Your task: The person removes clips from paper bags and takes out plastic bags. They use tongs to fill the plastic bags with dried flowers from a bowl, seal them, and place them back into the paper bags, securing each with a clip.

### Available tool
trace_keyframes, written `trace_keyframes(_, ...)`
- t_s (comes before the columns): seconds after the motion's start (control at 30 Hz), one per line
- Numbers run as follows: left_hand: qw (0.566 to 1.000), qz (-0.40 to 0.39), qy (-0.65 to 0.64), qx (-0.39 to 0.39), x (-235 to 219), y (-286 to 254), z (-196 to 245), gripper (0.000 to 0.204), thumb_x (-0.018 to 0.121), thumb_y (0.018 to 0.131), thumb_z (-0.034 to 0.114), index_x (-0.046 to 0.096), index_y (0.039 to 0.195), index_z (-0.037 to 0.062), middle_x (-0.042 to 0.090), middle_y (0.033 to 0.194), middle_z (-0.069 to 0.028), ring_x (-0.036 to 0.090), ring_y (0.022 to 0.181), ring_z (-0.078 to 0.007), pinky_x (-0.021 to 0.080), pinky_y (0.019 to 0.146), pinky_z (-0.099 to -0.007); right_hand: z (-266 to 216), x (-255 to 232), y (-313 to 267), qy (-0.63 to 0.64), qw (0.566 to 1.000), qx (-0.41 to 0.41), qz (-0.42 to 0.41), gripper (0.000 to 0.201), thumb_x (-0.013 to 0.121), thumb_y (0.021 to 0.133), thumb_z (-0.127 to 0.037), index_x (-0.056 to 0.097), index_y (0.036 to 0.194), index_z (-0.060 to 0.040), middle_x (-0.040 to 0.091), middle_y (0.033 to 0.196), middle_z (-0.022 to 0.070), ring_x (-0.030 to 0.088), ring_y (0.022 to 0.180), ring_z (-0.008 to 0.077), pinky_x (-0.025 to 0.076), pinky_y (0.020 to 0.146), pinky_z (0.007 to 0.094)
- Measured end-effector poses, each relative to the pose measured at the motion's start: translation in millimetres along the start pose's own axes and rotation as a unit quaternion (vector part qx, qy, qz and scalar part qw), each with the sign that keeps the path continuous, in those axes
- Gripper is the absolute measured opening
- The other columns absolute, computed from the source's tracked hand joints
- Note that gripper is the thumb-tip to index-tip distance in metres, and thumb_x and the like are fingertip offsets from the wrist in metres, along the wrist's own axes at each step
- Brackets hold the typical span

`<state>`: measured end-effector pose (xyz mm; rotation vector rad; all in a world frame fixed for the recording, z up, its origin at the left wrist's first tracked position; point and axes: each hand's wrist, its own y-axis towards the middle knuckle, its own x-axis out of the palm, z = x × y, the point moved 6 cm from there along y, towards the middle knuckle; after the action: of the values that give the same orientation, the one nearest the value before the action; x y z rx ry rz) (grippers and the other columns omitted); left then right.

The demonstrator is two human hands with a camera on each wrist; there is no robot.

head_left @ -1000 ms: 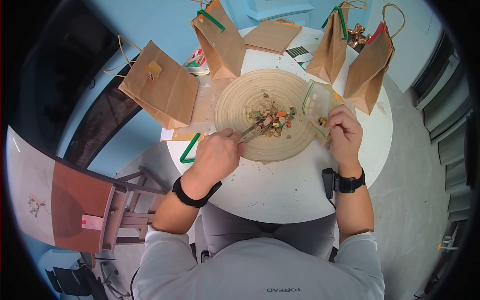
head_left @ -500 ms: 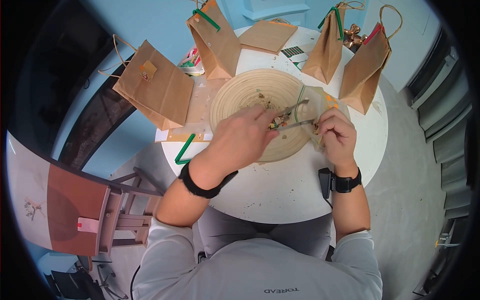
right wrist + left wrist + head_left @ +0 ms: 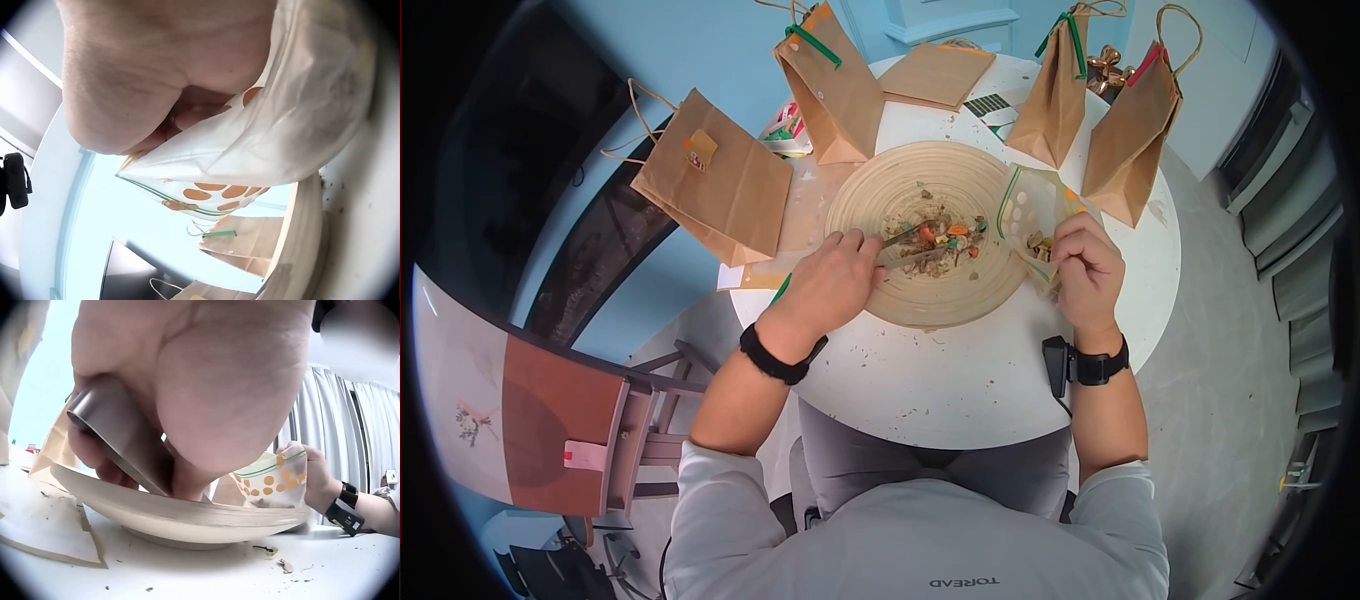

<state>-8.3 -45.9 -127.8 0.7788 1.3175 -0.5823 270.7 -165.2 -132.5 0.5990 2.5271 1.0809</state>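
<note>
My left hand [image 3: 825, 285] grips metal tongs [image 3: 119, 425], their bent end under the palm in the left wrist view. In the head view the tips reach into a loose pile of dried bits [image 3: 948, 240], some orange, green and yellow, on a round ridged wooden plate [image 3: 855, 205]. At the plate's right edge my right hand [image 3: 1090, 272] pinches a clear zip bag [image 3: 1022, 205] with orange dots and a green seal line. The bag's mouth faces the plate, and some brownish pieces lie inside.
Brown paper bags stand around the back of the white round table [image 3: 940, 400]: one at left [image 3: 720, 180], one behind the plate [image 3: 830, 95], two at right [image 3: 1135, 150]. Another paper bag [image 3: 935, 75] lies flat. Crumbs are scattered along the table's front.
My left hand swung the tongs right to the bag's mouth half a second ago, then back left to the pile. The right hand stays at the plate's right edge, still holding the bag.
</note>
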Motion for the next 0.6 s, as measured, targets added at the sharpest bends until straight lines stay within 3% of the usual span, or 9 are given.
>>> trace_keyframes(0.07,0.999,-0.031,-0.017,-0.021,4.7,5.8,-5.9,0.029,0.071,0.096,0.017,0.066,0.121,0.0037,0.068,0.107,-0.0174,0.067,0.102,-0.0396,0.055,0.086,-0.0492,1.2,-0.1,-1.0,-0.002,1.000,0.005,-0.001,0.015,0.051,0.076,0.013,0.062,0.077,0.0025,0.062,0.088,0.0089,0.056,0.076,0.0178,0.045,0.071,0.0264)
trace_keyframes(0.27,0.999,0.022,-0.038,0.002,7.8,2.7,-2.6,0.021,0.072,0.094,0.014,0.069,0.111,0.0022,0.070,0.097,-0.0171,0.069,0.091,-0.0419,0.056,0.081,-0.0501,1.4,1.9,-0.8,-0.002,1.000,0.016,-0.014,0.016,0.051,0.077,0.013,0.062,0.077,0.0019,0.062,0.088,0.0084,0.056,0.077,0.0178,0.045,0.071,0.0263)
trace_keyframes(0.6,0.996,0.037,-0.076,0.004,2.4,8.9,4.8,0.020,0.073,0.093,0.010,0.069,0.111,0.0019,0.071,0.095,-0.0183,0.069,0.088,-0.0434,0.055,0.078,-0.0499,4.8,3.0,-1.0,0.006,0.999,0.028,-0.026,0.015,0.052,0.077,0.013,0.062,0.078,0.0023,0.063,0.089,0.0082,0.056,0.077,0.0173,0.045,0.070,0.0261)
